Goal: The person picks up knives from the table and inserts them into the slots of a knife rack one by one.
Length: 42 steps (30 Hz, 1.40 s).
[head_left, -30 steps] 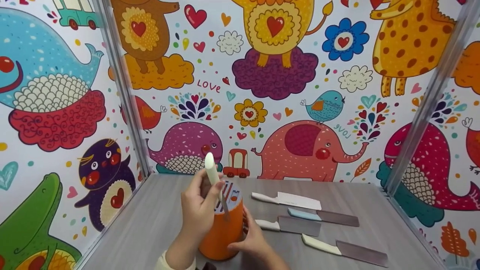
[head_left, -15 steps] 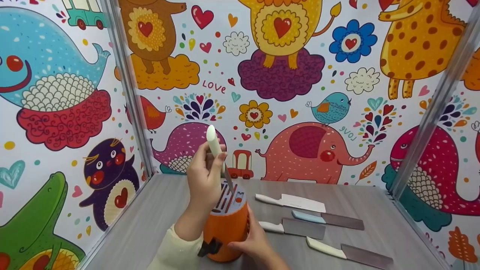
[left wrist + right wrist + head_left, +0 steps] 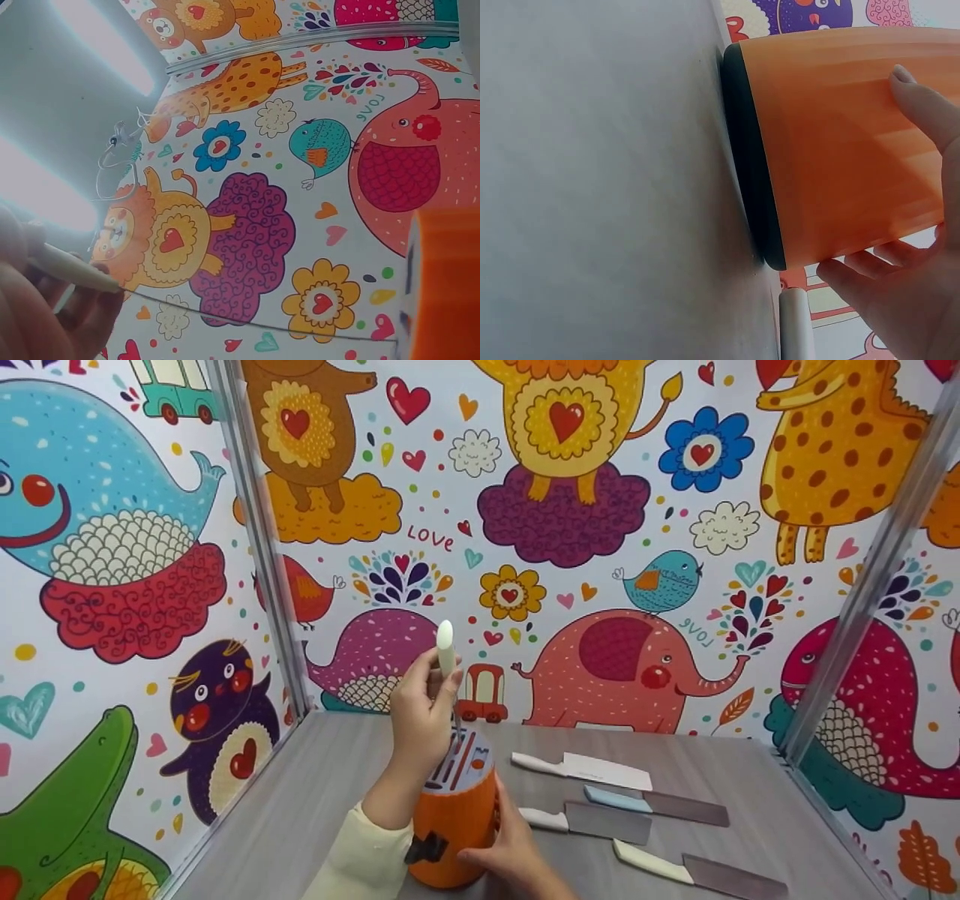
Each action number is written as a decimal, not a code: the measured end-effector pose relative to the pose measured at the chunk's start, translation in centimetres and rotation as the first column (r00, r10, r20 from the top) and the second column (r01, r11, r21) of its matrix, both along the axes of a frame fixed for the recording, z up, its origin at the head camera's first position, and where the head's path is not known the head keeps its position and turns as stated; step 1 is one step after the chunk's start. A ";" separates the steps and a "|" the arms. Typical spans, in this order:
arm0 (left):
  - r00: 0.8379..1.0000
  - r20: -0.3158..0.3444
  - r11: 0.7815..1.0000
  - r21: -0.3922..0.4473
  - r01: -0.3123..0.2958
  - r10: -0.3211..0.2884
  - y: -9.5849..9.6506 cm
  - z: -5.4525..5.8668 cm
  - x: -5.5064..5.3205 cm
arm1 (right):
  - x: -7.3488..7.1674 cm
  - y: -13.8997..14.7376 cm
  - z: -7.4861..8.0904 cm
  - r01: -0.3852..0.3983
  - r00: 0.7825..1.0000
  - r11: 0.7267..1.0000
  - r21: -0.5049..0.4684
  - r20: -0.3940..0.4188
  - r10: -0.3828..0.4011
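My left hand (image 3: 424, 705) grips a knife by its cream handle (image 3: 446, 649), holding it nearly upright over the orange knife block (image 3: 450, 832). The left wrist view shows the thin blade (image 3: 225, 321) edge-on, its lower end reaching the block's slotted top. Slots in the grey top (image 3: 472, 776) are visible, one beside the blade. Low on the block's right side, my right hand (image 3: 514, 840) holds it, thumb in front and fingers around the far side. In the right wrist view, the block's dark base (image 3: 754, 165) stands on the table.
Several knives lie right of the block: a white cleaver (image 3: 607, 771), a blue-handled knife (image 3: 619, 799), a white-handled one (image 3: 607, 821) and a cream-handled one (image 3: 652, 861). Behind the grey table (image 3: 300, 810) rises a cartoon-printed wall (image 3: 555, 675).
My left hand has lifted the knife from in front of the block to above its top. The knife then turned more upright, its blade lining up with the slots. The right hand keeps its hold.
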<state>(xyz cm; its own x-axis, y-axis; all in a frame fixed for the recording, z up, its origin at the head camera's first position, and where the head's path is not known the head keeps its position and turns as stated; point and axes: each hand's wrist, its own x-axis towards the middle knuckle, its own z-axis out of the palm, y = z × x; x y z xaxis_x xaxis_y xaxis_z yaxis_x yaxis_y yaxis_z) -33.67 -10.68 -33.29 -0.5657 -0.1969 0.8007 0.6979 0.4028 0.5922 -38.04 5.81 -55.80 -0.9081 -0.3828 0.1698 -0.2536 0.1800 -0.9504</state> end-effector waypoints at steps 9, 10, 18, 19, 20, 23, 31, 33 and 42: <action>0.997 0.070 0.999 -0.014 0.044 -0.043 -0.1 -1.5 -1.5 | 0.1 0.1 0.2 -0.001 1.000 1.000 -0.019 0.000 0.001; 0.996 0.081 0.999 -0.015 0.044 -0.042 -0.2 -1.7 -1.7 | 0.1 0.1 0.2 -0.005 1.000 1.000 -0.024 0.009 0.005; 0.978 0.205 0.999 -0.004 0.049 -0.047 -0.7 -3.9 -3.4 | -0.1 0.0 0.0 -0.011 1.000 1.000 -0.028 0.010 0.012; 0.973 0.224 0.998 0.003 0.057 -0.056 -0.6 -4.2 -3.5 | -0.1 0.0 0.0 -0.010 1.000 1.000 -0.023 0.004 0.010; 0.968 0.243 0.998 0.006 0.062 -0.062 -0.6 -4.5 -3.7 | -0.1 0.1 -0.1 -0.011 1.000 1.000 -0.019 -0.002 0.010; 0.952 0.295 0.997 0.001 0.083 -0.080 -0.6 -5.2 -4.1 | -0.1 0.1 -0.1 -0.003 1.000 1.000 -0.002 -0.007 0.003; 0.912 0.403 0.991 -0.071 0.110 -0.073 -0.6 -6.1 -4.7 | 0.0 0.0 -0.4 -0.012 1.000 1.000 -0.026 -0.024 0.011; 0.898 0.436 0.991 -0.081 0.109 -0.063 -0.7 -6.3 -4.8 | -0.1 0.0 -0.4 -0.012 1.000 0.999 -0.030 -0.022 0.012; 0.847 0.529 0.990 -0.085 0.109 -0.048 -0.7 -6.6 -4.8 | 0.1 0.1 -0.1 -0.021 0.998 1.000 -0.009 -0.062 0.021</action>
